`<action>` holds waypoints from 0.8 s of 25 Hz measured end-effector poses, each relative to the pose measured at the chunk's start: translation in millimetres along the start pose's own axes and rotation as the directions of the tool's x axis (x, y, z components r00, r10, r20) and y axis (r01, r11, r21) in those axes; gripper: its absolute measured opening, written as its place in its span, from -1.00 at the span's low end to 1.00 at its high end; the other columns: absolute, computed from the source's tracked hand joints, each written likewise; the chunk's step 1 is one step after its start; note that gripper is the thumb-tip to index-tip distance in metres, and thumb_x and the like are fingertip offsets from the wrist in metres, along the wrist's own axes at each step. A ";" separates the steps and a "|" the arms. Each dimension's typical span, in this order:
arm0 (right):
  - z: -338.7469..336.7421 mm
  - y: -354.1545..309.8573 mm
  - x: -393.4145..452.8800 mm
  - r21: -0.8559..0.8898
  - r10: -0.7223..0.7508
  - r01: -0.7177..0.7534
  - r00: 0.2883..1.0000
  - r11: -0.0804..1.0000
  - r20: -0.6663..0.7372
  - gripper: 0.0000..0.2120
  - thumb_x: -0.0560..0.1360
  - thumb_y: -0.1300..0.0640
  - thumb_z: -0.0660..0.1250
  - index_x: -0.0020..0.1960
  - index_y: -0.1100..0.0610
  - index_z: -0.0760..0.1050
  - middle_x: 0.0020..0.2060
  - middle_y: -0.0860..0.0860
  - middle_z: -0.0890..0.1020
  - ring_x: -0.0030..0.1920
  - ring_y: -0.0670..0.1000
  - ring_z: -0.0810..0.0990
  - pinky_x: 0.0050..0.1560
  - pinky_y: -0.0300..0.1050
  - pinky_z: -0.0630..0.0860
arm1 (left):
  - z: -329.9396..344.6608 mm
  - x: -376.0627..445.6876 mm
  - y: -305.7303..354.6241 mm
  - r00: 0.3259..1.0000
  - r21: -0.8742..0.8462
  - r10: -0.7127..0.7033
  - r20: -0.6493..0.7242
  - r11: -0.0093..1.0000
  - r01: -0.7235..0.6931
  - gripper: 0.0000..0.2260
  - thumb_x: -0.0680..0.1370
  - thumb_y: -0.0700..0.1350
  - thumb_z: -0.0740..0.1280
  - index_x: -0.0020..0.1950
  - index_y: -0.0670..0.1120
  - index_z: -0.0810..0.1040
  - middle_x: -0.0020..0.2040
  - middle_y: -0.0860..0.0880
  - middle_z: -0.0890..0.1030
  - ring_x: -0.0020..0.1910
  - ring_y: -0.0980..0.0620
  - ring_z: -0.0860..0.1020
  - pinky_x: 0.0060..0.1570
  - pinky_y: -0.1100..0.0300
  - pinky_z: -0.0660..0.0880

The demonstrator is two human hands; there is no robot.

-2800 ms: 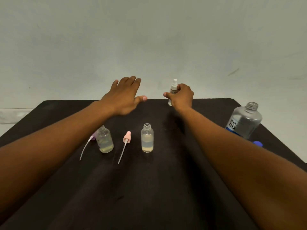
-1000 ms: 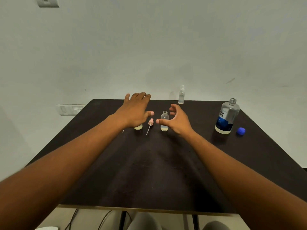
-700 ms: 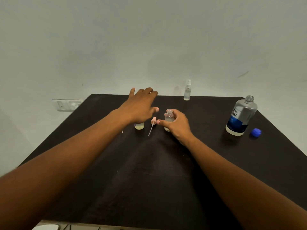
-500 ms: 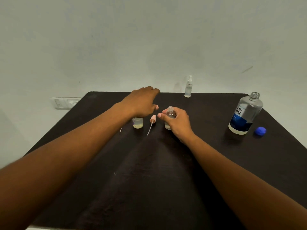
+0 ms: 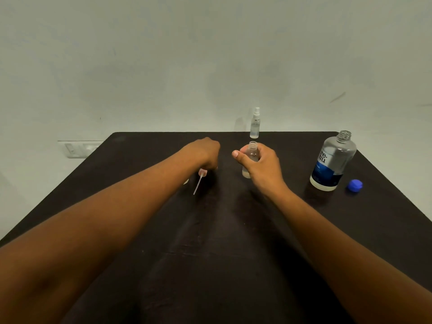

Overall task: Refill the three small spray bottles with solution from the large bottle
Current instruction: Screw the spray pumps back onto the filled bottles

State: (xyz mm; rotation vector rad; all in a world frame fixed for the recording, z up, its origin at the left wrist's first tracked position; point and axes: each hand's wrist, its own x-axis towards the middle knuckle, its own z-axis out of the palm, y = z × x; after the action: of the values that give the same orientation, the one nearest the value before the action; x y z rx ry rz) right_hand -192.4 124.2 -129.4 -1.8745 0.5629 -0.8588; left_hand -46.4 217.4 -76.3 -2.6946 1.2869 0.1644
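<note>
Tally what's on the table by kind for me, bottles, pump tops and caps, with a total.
Small spray bottles: 3, one with its sprayer on at the far edge, one open in the right hand, one mostly hidden behind the left arm
Large bottles: 1, uncapped
Loose pump tops: 1 visible, pink
Caps: 1, blue
Total: 6

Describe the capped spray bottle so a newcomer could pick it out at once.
Look along the dark table's far edge, by the wall. The slim clear spray bottle stands alone there, beyond the right hand. It alone has its white sprayer on.
</note>
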 end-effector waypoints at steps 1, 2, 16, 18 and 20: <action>-3.4 0.3 -0.8 0.002 0.003 -0.003 1.000 1.000 -0.004 -0.77 0.50 -0.05 0.52 0.01 0.09 0.62 -0.14 -0.04 0.68 -0.10 -0.08 0.65 -0.08 -0.18 0.58 | 3.9 2.7 1.5 1.000 -0.001 -0.023 0.006 1.000 0.023 -0.82 0.54 -0.12 0.46 0.04 -0.16 0.53 -0.16 -0.06 0.56 -0.26 0.00 0.56 -0.32 0.13 0.45; -6.3 0.5 -1.7 0.003 0.007 -0.007 1.000 1.000 -0.004 -0.76 0.50 -0.05 0.51 0.01 0.09 0.62 -0.14 -0.04 0.68 -0.10 -0.07 0.65 -0.08 -0.18 0.58 | 7.2 4.1 3.5 0.999 0.001 -0.039 0.007 0.999 0.039 -0.84 0.51 -0.19 0.46 0.04 -0.18 0.54 -0.19 -0.07 0.57 -0.27 0.00 0.57 -0.31 0.11 0.49; -18.0 -35.9 -67.9 0.107 0.047 -0.048 0.999 0.993 0.010 -0.81 0.52 -0.03 0.49 0.01 0.06 0.61 -0.17 -0.02 0.67 -0.14 -0.05 0.66 -0.09 -0.12 0.62 | 9.2 -78.7 11.3 0.966 -0.571 -0.139 -0.220 0.821 -0.012 -0.84 0.49 -0.19 0.55 0.05 -0.10 0.71 -0.08 -0.06 0.72 -0.12 0.06 0.69 -0.02 0.13 0.65; -19.3 -47.8 -87.4 0.125 0.071 -0.071 0.997 0.990 0.008 -0.84 0.53 -0.02 0.47 0.02 0.05 0.60 -0.15 -0.03 0.67 -0.13 -0.05 0.65 -0.07 -0.11 0.62 | 11.9 -105.7 9.1 0.952 -0.670 -0.162 -0.259 0.740 -0.057 -0.81 0.46 -0.19 0.57 0.05 -0.06 0.71 -0.11 0.00 0.72 -0.17 0.15 0.67 -0.15 0.26 0.61; -22.5 -59.3 -107.4 0.152 0.087 -0.088 0.996 0.984 0.012 -0.88 0.54 0.02 0.46 0.02 0.02 0.58 -0.13 -0.05 0.66 -0.12 -0.07 0.64 -0.10 -0.18 0.61 | 12.9 -131.7 5.5 0.929 -0.745 -0.196 -0.314 0.658 -0.113 -0.79 0.44 -0.19 0.59 0.05 -0.03 0.71 -0.13 0.05 0.71 -0.17 0.18 0.66 -0.07 0.22 0.63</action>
State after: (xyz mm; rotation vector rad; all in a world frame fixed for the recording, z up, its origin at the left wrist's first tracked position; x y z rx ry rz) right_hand -277.9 211.3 -103.6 -1.7010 0.5561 -0.8158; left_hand -133.5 316.7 -68.0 -3.6220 1.4993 0.2389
